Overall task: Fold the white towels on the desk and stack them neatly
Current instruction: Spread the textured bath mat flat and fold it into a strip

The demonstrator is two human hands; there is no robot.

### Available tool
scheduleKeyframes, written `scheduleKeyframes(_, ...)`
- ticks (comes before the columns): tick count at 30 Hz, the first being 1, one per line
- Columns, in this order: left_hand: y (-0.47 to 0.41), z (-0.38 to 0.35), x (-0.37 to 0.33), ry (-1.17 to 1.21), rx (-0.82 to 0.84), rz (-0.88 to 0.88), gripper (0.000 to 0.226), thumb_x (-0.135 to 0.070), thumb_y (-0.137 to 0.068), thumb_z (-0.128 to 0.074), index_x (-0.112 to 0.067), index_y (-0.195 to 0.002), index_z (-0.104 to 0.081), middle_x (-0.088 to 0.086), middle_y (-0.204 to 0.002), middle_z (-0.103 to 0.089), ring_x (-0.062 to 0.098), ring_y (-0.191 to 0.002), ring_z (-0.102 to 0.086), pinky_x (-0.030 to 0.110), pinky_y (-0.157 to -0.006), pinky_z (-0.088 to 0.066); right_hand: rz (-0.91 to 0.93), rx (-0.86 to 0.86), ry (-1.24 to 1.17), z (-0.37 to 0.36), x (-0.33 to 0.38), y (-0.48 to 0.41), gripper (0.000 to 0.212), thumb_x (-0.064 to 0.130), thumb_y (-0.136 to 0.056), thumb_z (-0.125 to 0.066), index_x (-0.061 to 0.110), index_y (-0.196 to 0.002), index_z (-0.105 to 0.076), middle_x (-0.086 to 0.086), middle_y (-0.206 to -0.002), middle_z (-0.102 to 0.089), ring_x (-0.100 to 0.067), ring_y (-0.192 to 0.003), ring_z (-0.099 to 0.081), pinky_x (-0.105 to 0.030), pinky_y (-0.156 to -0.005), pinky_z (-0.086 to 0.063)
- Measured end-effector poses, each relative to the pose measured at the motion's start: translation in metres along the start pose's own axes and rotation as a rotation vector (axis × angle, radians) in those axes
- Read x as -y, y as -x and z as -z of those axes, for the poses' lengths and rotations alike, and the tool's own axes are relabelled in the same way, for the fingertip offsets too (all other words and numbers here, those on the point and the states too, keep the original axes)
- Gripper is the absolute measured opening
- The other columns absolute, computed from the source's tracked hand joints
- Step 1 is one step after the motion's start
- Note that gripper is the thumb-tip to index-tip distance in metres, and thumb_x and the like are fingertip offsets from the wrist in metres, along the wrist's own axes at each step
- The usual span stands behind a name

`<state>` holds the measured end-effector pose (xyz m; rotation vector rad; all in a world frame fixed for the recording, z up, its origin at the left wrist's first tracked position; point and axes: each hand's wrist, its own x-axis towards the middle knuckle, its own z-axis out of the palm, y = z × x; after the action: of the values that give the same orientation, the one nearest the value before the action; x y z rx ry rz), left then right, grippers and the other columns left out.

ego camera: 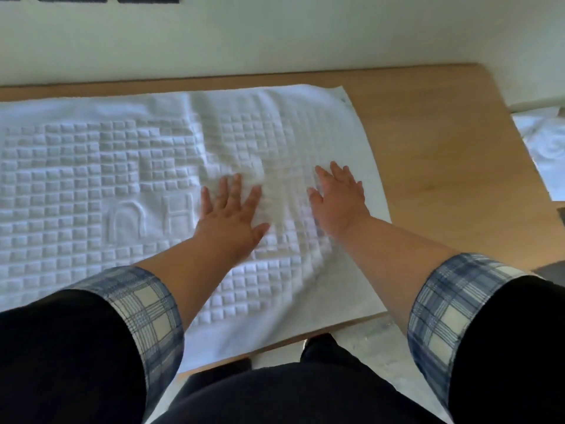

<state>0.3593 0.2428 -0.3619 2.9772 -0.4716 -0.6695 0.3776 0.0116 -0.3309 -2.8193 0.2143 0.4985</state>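
White towel (101, 185) lies opened out flat across the wooden desk (434, 142), waffle-square texture up, raised lettering near the middle. It runs off the left edge of the view; its right end stops short of the desk's right side, leaving bare wood there. Near edge reaches the desk's front edge.

Left hand (229, 215): palm down, fingers spread, flat on the towel beside the lettering. Right hand (339, 197): palm down too, fingers spread and angled away to the right, resting on the towel's right-hand part. Neither hand pinches any cloth. Both are a little motion-blurred, so how firmly they press I cannot say.

Why so: flat, splayed palms cover the most cloth, which suits smoothing. A soft ridge runs from the far edge down toward the hands, and shallow creases fan out near the right front corner; the hands sit right among these. Judgement: this is the flattening step ahead of a first fold, task at an early stage, no folded stack in sight on the desk.

The towel sits square to the desk's long edge, probably so the edges can serve as a guide when halves are matched.

Crumpled white cloth (547, 145) lies off the desk to the right, on a lower surface; possibly more towels, too blurred to tell.
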Motion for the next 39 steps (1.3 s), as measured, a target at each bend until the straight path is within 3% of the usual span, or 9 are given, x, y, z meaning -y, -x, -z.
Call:
scheduleKeyframes(5, 0.000, 0.010, -0.072, 0.019, -0.048, 0.043, 0.076, -0.068, -0.094, -0.015, -0.030, -0.154, 0.016, 0.005, -0.160, 0.028, 0.028, -0.146, 0.027, 0.051, -0.117, 0.017, -0.141, -0.170, -0.352, 0.030, -0.060, -0.007, 0.055, 0.032, -0.098, -0.051, 0.021, -0.150, -0.038, -0.007, -0.159, -0.031, -0.025, -0.146, -0.025, -0.039, -0.120, -0.022)
scheduleKeyframes(9, 0.003, 0.025, -0.153, 0.137, -0.155, -0.029, 0.056, -0.051, -0.096, -0.045, -0.031, -0.148, -0.034, 0.003, -0.151, -0.034, 0.027, -0.138, -0.031, 0.045, -0.112, -0.028, -0.351, -0.106, -0.701, 0.052, -0.082, -0.019, 0.063, 0.026, -0.091, -0.057, 0.018, -0.149, -0.035, -0.008, -0.141, -0.049, -0.029, -0.122, -0.054, -0.041, -0.101, -0.048)
scheduleKeyframes(12, 0.000, 0.029, -0.205, 0.342, -0.093, 0.016, 0.042, -0.043, -0.096, -0.054, -0.028, -0.135, -0.050, 0.000, -0.131, -0.053, 0.023, -0.118, -0.051, 0.039, -0.095, -0.045, -0.393, 0.004, -0.796, 0.063, -0.092, -0.029, 0.063, 0.022, -0.090, -0.058, 0.019, -0.147, -0.033, -0.005, -0.129, -0.056, -0.024, -0.098, -0.061, -0.033, -0.078, -0.052)
scheduleKeyframes(15, -0.002, 0.029, -0.235, 0.473, -0.089, 0.174, 0.048, -0.047, -0.092, -0.060, -0.025, -0.133, -0.048, 0.001, -0.126, -0.052, 0.023, -0.115, -0.052, 0.037, -0.092, -0.046, -0.337, 0.147, -0.701, 0.067, -0.098, -0.036, 0.055, 0.025, -0.091, -0.060, 0.014, -0.140, -0.038, -0.003, -0.100, -0.061, -0.016, -0.071, -0.057, -0.027, -0.055, -0.040)
scheduleKeyframes(23, 0.003, 0.021, -0.273, 0.281, 0.000, 0.419, 0.086, -0.082, -0.073, -0.056, -0.021, -0.131, -0.037, 0.003, -0.120, -0.048, 0.026, -0.111, -0.050, 0.038, -0.086, -0.047, -0.151, 0.215, -0.791, 0.073, -0.091, -0.043, 0.013, 0.022, -0.086, -0.053, 0.017, -0.098, -0.053, 0.001, -0.076, -0.053, -0.016, -0.057, -0.048, -0.025, -0.049, -0.038)
scheduleKeyframes(27, 0.004, 0.008, -0.289, 0.132, 0.092, 0.445, 0.093, -0.085, -0.071, -0.051, -0.021, -0.136, -0.030, 0.006, -0.128, -0.036, 0.031, -0.120, -0.037, 0.047, -0.089, -0.043, 0.017, 0.041, -0.771, 0.068, -0.091, -0.042, 0.034, 0.013, -0.087, -0.050, 0.029, -0.112, -0.034, 0.002, -0.077, -0.050, -0.014, -0.048, -0.045, -0.024, -0.040, -0.035)
scheduleKeyframes(34, -0.017, 0.012, -0.295, 0.216, -0.035, 0.534, 0.090, -0.085, -0.075, -0.041, -0.020, -0.128, -0.011, 0.009, -0.127, -0.028, 0.030, -0.118, -0.033, 0.045, -0.090, -0.038, 0.205, 0.156, -0.512, 0.069, -0.089, -0.060, 0.063, 0.013, -0.094, -0.048, 0.033, -0.152, -0.033, -0.002, -0.149, -0.045, -0.009, -0.064, -0.057, -0.021, -0.049, -0.039)
scheduleKeyframes(37, -0.037, 0.022, -0.292, 0.428, -0.059, 0.717, 0.079, -0.075, -0.074, -0.049, -0.027, -0.122, -0.010, 0.001, -0.126, -0.028, 0.024, -0.120, -0.030, 0.041, -0.090, -0.032, 0.122, 0.213, -0.602, 0.070, -0.082, -0.060, 0.061, 0.014, -0.092, -0.049, 0.027, -0.150, -0.037, -0.001, -0.124, -0.060, -0.013, -0.071, -0.056, -0.025, -0.058, -0.042)
scheduleKeyframes(39, -0.048, 0.028, -0.291, 0.566, -0.073, 0.847, 0.063, -0.063, -0.077, -0.054, -0.033, -0.112, -0.011, -0.005, -0.118, -0.028, 0.019, -0.119, -0.029, 0.037, -0.089, -0.027, 0.033, 0.250, -0.745, 0.070, -0.078, -0.059, 0.036, 0.009, -0.087, -0.049, 0.022, -0.119, -0.059, 0.000, -0.089, -0.058, -0.017, -0.062, -0.048, -0.027, -0.051, -0.039)
